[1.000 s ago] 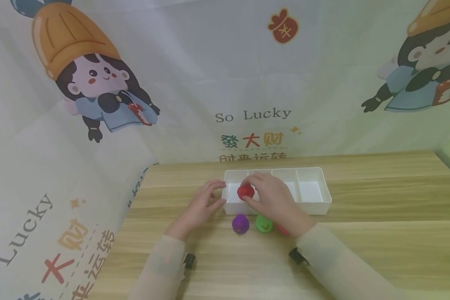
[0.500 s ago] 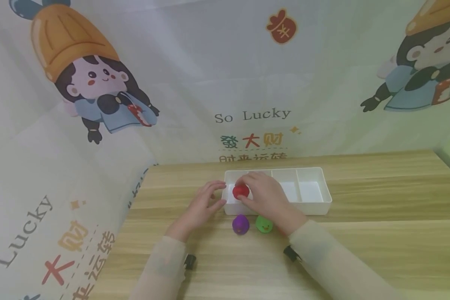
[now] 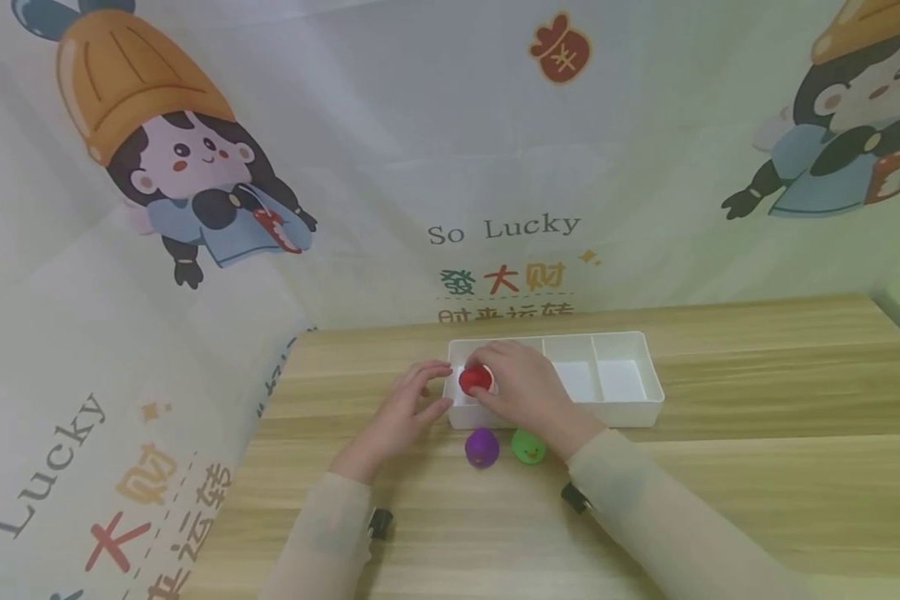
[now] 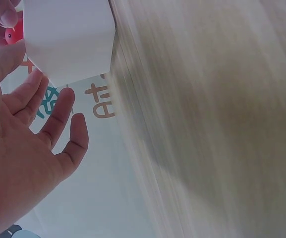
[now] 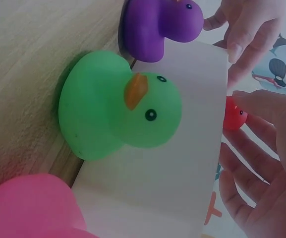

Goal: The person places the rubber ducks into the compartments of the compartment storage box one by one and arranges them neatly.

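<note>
My right hand pinches a red rubber duck between thumb and fingers, over the leftmost compartment of a white divided tray. In the right wrist view the red duck's head shows just past the tray's rim, with the thumb over it. My left hand is at the tray's left end, thumb near the front corner and fingertips near the back one. In the left wrist view its fingers are spread and loosely bent beside the end wall. My right hand hides part of the tray's middle.
A purple rubber duck and a green one stand on the wooden table along the tray's front wall. Beside the green one is a pink duck, hidden in the head view by the right arm. A printed cloth hangs behind.
My right hand has carried the red duck a little to the left, over the leftmost compartment. The right forearm now covers the pink duck in the head view. My left hand stays put.
</note>
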The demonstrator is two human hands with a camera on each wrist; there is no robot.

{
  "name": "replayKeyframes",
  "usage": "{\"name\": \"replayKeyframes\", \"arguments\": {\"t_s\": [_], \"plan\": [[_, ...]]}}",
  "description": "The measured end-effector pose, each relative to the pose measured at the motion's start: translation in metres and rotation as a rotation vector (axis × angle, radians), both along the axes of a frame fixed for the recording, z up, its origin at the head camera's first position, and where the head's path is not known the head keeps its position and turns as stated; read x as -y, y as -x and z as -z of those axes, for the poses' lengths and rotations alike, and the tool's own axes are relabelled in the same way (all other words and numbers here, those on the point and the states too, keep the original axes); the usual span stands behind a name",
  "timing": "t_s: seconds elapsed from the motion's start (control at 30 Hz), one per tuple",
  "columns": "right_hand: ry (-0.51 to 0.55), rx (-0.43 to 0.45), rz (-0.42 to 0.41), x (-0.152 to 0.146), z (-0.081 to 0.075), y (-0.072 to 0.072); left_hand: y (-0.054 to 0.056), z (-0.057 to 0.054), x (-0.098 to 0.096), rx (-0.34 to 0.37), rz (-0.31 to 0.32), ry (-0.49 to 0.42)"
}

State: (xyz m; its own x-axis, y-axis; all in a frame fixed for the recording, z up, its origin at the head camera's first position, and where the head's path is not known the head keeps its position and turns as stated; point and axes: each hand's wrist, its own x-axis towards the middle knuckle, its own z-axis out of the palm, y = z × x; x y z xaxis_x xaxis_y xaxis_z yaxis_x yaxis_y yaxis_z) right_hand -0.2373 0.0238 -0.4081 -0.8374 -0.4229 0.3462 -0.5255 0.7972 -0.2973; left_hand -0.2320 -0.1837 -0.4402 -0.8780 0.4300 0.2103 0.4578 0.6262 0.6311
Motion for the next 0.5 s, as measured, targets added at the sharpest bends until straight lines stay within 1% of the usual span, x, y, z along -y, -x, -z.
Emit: {"name": "replayKeyframes", "arguments": {"t_s": [0.2,0.4,0.5], "plan": [[0.009,-0.002,-0.029,0.002,0.0018,0.0056,0.0004,-0.0006,0.0008,-0.005,0.0,0.0],[0.014,0.036,-0.047,0.0035,0.0038,0.0092,0.001,-0.0003,0.0001,-0.008,0.005,0.001],[0.01,0.037,-0.055,0.004,0.005,0.0108,-0.0001,-0.0014,-0.0003,-0.004,0.008,-0.007]]}}
